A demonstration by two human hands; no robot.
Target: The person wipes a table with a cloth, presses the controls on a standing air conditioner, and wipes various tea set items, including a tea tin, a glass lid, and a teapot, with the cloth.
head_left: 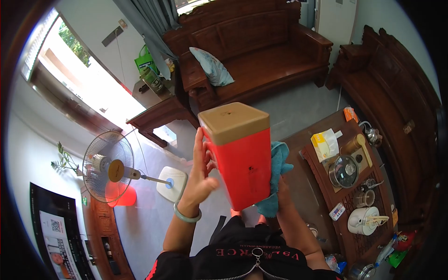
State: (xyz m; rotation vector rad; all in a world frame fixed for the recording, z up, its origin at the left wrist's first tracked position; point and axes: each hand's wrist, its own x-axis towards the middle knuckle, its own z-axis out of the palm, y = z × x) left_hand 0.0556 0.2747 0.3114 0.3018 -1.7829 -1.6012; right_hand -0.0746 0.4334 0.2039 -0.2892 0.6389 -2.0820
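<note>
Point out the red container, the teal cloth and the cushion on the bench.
Red container [245, 165]: head view, on its broad red side.
Teal cloth [279, 156]: head view, on its upper part.
Cushion [212, 67]: head view, on its middle.

The red box [243, 165] (tan-topped, small dark marks on one side) is held tilted in midair; the teal cloth [276, 161], crumpled, touches its right side.

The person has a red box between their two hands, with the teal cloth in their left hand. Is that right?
Not quite: the head view shows the teal cloth at the right hand, not the left hand. The red box is between the two hands, as you say.
</note>
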